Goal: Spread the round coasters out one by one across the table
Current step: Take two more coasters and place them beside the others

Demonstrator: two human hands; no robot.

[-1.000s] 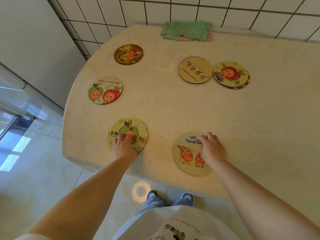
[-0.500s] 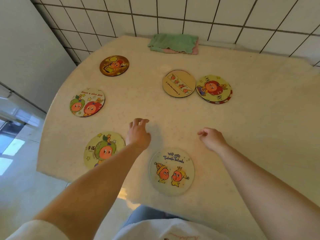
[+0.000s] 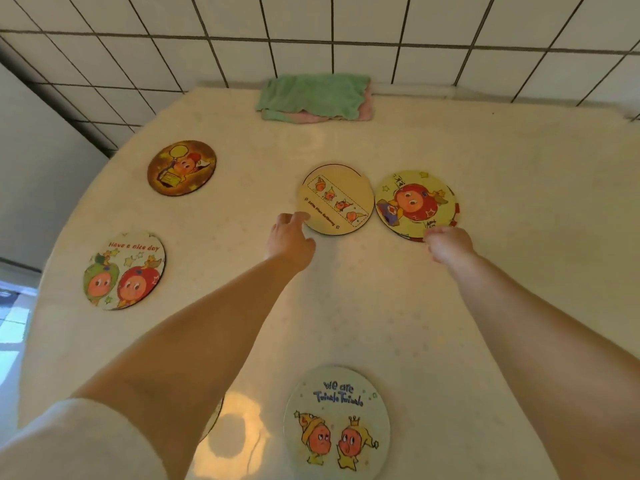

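Observation:
Several round cartoon coasters lie on the cream table [image 3: 519, 237]. A small stack topped by a red-character coaster [image 3: 414, 202] sits mid-table, with a cream strip-picture coaster [image 3: 336, 197] touching its left side. My left hand [image 3: 291, 239] reaches forward, fingers apart, fingertips at the cream coaster's near-left rim. My right hand [image 3: 448, 244] has its fingers curled against the stack's near rim; a grip is hidden. Single coasters lie apart: a brown one [image 3: 181, 168], a "Have a nice day" one [image 3: 124, 270] and a "Twinkle" one [image 3: 337, 422]. Another coaster [image 3: 215, 415] is almost hidden under my left arm.
A folded green and pink cloth [image 3: 313, 97] lies at the table's back edge against the tiled wall. The table's rounded left edge drops to the floor [image 3: 10, 341]. Bare table surface stretches to the right of the stack.
Both hands have left the two near coasters and reached forward across the table to the cream coaster and the stack. The view has moved forward with them.

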